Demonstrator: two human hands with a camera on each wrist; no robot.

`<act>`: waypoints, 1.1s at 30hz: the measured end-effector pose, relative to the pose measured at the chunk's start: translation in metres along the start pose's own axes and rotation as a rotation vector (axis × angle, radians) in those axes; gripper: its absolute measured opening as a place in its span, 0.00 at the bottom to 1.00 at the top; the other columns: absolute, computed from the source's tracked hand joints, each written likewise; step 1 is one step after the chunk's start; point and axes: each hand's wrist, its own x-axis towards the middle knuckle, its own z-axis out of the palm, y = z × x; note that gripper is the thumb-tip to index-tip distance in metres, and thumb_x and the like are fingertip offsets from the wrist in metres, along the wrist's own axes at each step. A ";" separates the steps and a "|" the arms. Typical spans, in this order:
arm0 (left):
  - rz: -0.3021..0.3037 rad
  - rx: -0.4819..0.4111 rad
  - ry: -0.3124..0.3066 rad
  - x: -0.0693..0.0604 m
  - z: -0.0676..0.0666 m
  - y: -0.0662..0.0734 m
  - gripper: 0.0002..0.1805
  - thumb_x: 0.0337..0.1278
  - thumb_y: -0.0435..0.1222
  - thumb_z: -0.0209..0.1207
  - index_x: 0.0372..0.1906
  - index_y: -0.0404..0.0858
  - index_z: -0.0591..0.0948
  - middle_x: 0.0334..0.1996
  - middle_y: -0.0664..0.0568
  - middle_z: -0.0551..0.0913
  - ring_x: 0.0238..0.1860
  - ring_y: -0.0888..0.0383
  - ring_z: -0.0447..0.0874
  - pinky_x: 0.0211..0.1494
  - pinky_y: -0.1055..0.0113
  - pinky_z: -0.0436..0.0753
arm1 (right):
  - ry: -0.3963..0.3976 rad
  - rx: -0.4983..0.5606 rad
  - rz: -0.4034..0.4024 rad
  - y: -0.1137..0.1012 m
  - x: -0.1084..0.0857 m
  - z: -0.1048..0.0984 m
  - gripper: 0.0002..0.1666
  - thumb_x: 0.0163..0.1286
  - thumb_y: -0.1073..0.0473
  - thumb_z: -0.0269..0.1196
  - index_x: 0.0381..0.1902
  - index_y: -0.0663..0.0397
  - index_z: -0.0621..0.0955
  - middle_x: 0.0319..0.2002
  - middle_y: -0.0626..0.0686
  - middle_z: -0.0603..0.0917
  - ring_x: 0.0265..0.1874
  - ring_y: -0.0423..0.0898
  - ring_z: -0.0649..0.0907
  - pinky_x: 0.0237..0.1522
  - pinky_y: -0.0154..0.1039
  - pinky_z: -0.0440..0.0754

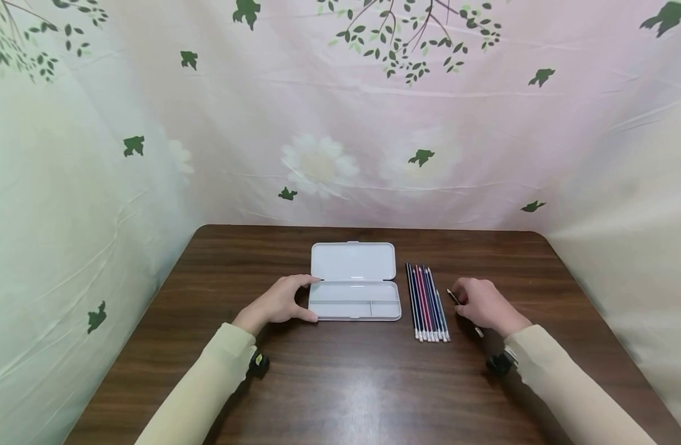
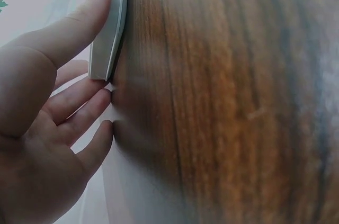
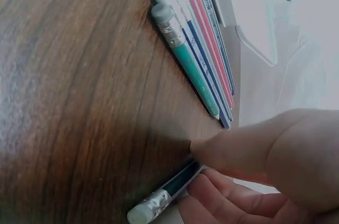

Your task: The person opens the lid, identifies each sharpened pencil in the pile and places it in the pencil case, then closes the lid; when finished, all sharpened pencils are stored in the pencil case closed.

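Note:
A white hinged pencil case lies with its lid folded back. My left hand holds its left end, thumb at the front corner and forefinger near the hinge. The left wrist view has the thumb against the case wall, with other fingers spread near the table. At the right, my right hand pinches a dark pencil between thumb and fingers, low at the tabletop. The right wrist view shows that pencil's white eraser end sticking out; the fingers hide its middle.
Between the case and my right hand, several pencils lie side by side, erasers toward me. A green one is nearest in the right wrist view. Brown wood-grain table lies beneath; a patterned cloth hangs behind and at both sides.

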 end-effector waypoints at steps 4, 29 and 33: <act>-0.002 -0.002 0.002 0.000 0.000 0.001 0.48 0.44 0.47 0.84 0.73 0.40 0.76 0.65 0.45 0.81 0.68 0.50 0.77 0.74 0.51 0.73 | 0.010 0.009 -0.002 0.003 0.001 -0.001 0.17 0.63 0.68 0.73 0.49 0.68 0.83 0.33 0.55 0.86 0.32 0.49 0.83 0.33 0.48 0.85; -0.015 -0.010 -0.001 0.000 0.000 -0.002 0.49 0.44 0.49 0.83 0.73 0.42 0.76 0.66 0.46 0.80 0.70 0.50 0.75 0.76 0.50 0.71 | 0.118 0.086 -0.177 -0.012 -0.002 -0.002 0.14 0.65 0.70 0.66 0.48 0.61 0.86 0.40 0.53 0.87 0.36 0.46 0.81 0.38 0.45 0.81; -0.006 -0.012 -0.006 0.000 0.001 -0.002 0.49 0.44 0.49 0.83 0.74 0.42 0.76 0.67 0.45 0.80 0.71 0.49 0.74 0.76 0.50 0.71 | 0.147 0.106 -0.247 -0.024 -0.001 0.002 0.15 0.66 0.71 0.65 0.49 0.59 0.87 0.39 0.51 0.87 0.34 0.44 0.79 0.37 0.41 0.80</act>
